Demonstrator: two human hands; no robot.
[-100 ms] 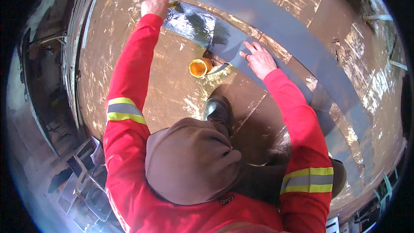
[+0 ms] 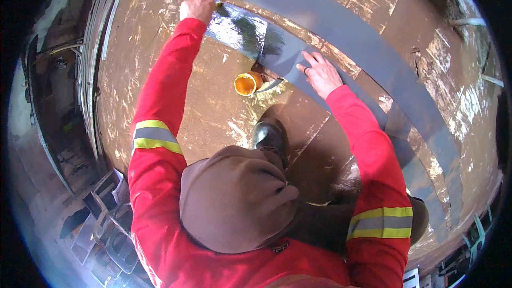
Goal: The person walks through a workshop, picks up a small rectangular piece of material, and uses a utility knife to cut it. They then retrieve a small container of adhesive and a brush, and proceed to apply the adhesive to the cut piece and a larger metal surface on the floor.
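Note:
My left hand (image 2: 197, 8) is closed round a paintbrush (image 2: 220, 8), mostly hidden by the fist. Its dark tip touches the far left end of a narrow grey strip (image 2: 292, 57). That end of the strip looks wet and shiny, with dark glossy patches. My right hand (image 2: 321, 73) lies with fingers spread on the dull part of the same strip. Between the hands, nearer to me, an orange pot (image 2: 247, 84) lies tilted with its mouth toward me and amber residue inside. A dark flat strip-like piece (image 2: 269, 86) sticks out beside it.
A wider grey strip (image 2: 330, 18) runs beyond the narrow one, curving to the right. Both lie on a brown, scuffed, light-stained surface (image 2: 176, 96). My dark boot (image 2: 270, 134) stands on it near the pot. Metal frames (image 2: 109, 224) clutter the lower left.
My left hand has shifted slightly to the right with the paintbrush along the wet end of the strip. My right hand stays in place.

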